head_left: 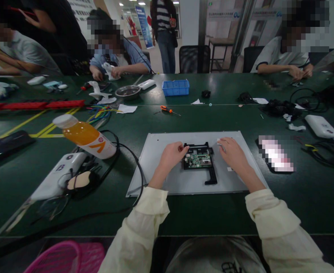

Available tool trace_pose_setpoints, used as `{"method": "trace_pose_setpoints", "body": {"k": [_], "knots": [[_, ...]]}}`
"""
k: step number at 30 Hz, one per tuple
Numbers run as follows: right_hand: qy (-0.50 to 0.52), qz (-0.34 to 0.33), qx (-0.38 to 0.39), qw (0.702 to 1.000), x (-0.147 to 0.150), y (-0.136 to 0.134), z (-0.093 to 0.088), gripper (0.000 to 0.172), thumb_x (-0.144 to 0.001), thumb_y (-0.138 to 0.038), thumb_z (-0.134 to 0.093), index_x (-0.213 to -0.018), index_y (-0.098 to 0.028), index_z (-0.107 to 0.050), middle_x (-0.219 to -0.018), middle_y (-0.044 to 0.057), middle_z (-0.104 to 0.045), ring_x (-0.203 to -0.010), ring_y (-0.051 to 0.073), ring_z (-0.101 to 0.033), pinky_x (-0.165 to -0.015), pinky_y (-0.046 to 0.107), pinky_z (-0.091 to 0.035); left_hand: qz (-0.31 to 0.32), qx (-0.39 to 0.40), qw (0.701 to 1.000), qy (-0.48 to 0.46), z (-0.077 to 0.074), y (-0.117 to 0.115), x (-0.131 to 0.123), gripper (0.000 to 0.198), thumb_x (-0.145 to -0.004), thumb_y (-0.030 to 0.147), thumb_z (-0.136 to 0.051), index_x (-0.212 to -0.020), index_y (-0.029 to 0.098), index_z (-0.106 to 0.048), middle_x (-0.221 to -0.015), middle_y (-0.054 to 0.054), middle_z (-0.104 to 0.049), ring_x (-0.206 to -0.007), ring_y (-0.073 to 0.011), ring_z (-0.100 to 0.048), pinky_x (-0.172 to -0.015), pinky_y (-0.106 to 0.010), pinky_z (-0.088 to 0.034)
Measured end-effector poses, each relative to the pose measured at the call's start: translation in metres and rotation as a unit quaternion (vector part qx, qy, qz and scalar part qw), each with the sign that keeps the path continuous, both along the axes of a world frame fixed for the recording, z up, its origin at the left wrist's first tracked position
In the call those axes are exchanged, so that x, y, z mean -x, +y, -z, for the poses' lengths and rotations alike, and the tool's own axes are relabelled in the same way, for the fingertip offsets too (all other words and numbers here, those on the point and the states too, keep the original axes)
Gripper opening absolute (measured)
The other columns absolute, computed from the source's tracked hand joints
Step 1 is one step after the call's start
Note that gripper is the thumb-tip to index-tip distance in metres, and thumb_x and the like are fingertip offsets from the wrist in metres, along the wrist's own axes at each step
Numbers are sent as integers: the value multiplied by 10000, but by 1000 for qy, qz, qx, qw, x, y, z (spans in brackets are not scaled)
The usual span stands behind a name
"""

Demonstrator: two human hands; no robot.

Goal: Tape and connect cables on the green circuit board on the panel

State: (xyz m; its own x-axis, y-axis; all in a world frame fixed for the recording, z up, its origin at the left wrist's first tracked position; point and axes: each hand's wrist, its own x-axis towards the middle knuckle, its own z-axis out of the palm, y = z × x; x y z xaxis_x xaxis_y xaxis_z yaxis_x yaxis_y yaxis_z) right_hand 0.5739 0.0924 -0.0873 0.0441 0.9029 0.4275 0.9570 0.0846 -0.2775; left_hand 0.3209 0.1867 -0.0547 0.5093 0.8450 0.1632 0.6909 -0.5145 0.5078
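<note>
A black plastic frame [211,175] with a green circuit board [198,160] in it lies on a pale grey flat panel [152,151]. My left hand [170,158] is at the frame's upper left corner, fingers curled and thumb against its edge. To the right of the frame, apart from it, my right hand [235,153] hovers over the panel with thumb and fingers drawn together. A small white piece [219,141] shows at its fingertips, too small to name. A small pale label [230,169] lies on the panel near my right wrist.
Left stand an orange drink bottle [84,137], a white power bank [60,176] and black cables [130,149]. An orange screwdriver [169,110] and a blue basket [175,88] lie beyond the panel. A phone [276,154] is to the right. Several people sit across the table.
</note>
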Motion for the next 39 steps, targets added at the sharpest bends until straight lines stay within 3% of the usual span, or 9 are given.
{"method": "trace_pose_setpoints", "body": {"k": [11, 18, 21, 28, 39], "knots": [[-2, 11, 13, 1000, 0, 1, 1, 322, -862, -151, -441, -1104, -144, -654, -1166, 130, -625, -1123, 267, -521, -996, 416, -415, -13, -49, 996, 72, -3, -6, -6, 156, -805, 226, -517, -667, 205, -586, -650, -47, -612, -628, -197, -548, -597, -291, -324], [-3, 17, 18, 1000, 0, 1, -1, 328, -863, -150, -449, -1122, -134, -650, -1166, 139, -627, -1131, 270, -521, -1001, 415, -412, -55, -132, 983, 113, -18, -4, 1, 171, -829, 184, -470, -728, 186, -607, -744, -90, -631, -764, -232, -569, -671, -312, -364], [-3, 16, 18, 1000, 0, 1, -1, 330, -864, -152, -447, -1124, -134, -650, -1166, 137, -627, -1126, 265, -523, -1001, 412, -412, -45, -139, 977, 154, -21, -6, -1, 199, -852, 188, -442, -776, 174, -626, -804, -104, -648, -831, -241, -577, -705, -322, -387], [-3, 10, 18, 1000, 2, 0, -2, 332, -866, -144, -445, -1129, -112, -644, -1151, 140, -634, -1124, 256, -526, -1018, 403, -406, -14, -126, 967, 223, -16, -17, -12, 259, -892, 195, -398, -835, 174, -649, -873, -93, -659, -872, -220, -575, -736, -314, -412], [-4, 4, 15, 1000, -1, 3, 5, 333, -885, -176, -447, -1159, -117, -628, -1192, 139, -632, -1160, 258, -527, -1022, 405, -406, -16, -134, 974, 183, -7, -15, -12, 218, -890, 185, -415, -823, 175, -623, -860, -85, -635, -847, -215, -555, -715, -314, -395]]}}
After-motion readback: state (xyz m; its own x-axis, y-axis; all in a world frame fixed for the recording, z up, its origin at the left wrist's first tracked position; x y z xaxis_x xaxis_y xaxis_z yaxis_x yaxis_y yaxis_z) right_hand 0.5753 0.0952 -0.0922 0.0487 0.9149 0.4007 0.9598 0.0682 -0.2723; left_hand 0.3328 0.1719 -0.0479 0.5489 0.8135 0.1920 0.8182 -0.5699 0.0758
